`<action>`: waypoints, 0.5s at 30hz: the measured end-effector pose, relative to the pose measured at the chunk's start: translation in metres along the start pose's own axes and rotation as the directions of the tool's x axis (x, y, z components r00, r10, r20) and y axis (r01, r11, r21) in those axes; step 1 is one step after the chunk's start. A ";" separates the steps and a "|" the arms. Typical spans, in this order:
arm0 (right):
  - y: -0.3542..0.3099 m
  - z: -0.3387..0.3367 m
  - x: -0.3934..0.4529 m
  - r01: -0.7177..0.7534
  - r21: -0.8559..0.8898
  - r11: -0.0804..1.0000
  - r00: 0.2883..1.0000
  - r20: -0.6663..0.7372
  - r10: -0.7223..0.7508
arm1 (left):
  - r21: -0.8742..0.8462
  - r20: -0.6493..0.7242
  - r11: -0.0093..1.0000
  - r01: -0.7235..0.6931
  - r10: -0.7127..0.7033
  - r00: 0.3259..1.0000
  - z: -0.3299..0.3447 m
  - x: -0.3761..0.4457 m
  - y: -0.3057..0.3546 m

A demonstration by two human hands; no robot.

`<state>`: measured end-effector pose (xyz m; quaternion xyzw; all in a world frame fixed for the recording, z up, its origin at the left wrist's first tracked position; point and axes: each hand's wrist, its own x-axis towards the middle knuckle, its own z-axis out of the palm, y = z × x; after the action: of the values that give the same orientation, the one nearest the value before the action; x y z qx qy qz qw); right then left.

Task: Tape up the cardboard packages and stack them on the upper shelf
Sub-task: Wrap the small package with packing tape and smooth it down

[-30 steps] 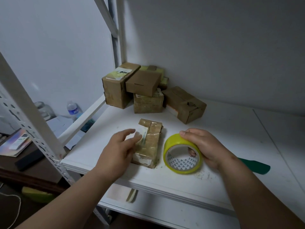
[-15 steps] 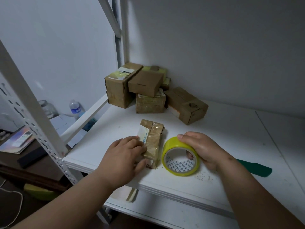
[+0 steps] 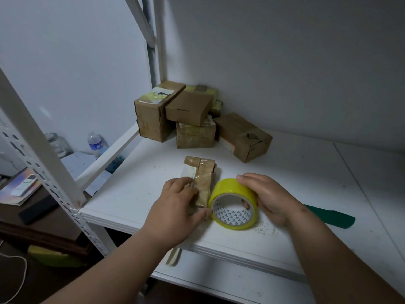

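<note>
A small flat cardboard package [image 3: 202, 176] wrapped in clear tape lies on the white shelf [image 3: 306, 183]. My left hand [image 3: 177, 207] covers its near end, fingers curled over it and the thumb reaching toward the tape roll. A yellow tape roll [image 3: 234, 205] stands on edge just right of the package. My right hand [image 3: 267, 196] grips the roll from the right and top. Several taped cardboard boxes [image 3: 190, 119] are piled in the back corner.
A dark green flat tool [image 3: 331, 217] lies on the shelf behind my right wrist. A white perforated upright [image 3: 43, 154] stands at the left. Beyond it are a water bottle [image 3: 95, 142], a jar and a low desk with papers. A lower shelf [image 3: 219, 279] shows underneath.
My left hand has slid from the package's left side toward me onto its near end, thumb now by the roll. The tape roll and right hand have stayed about in place.
</note>
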<state>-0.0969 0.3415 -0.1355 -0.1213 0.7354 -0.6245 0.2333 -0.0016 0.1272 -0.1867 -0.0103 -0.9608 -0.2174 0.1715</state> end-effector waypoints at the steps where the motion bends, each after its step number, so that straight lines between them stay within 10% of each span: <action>1: 0.001 -0.001 -0.001 -0.002 0.027 1.000 1.000 0.012 0.002 | -0.044 -0.011 0.999 0.007 -0.007 1.000 -0.001 0.000 -0.003; 15: 0.007 0.019 -0.007 -0.041 0.088 0.995 0.996 0.079 0.034 | 0.078 0.176 0.996 -0.048 0.034 0.984 -0.019 0.023 -0.052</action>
<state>-0.0801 0.3297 -0.1432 -0.1208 0.6993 -0.6472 0.2785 -0.0219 0.0712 -0.1840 -0.0419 -0.9798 -0.1726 0.0914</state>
